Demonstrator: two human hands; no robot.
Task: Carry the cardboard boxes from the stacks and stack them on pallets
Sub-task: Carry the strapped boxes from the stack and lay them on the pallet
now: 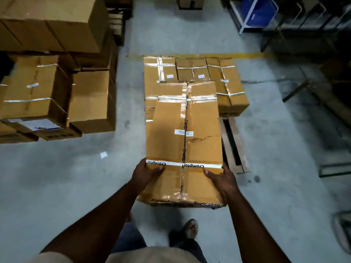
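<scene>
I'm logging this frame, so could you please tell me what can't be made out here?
- Small label on the carried box, head view: print too small.
- Pallet: mostly hidden under boxes.
- Fingers of left hand and right hand: hidden behind the box sides.

Grey concrete floor (76, 177), metal shelving (284, 25)

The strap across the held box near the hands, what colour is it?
White with black lettering; the strap shows plainly in the head view, on the brown box.
</scene>
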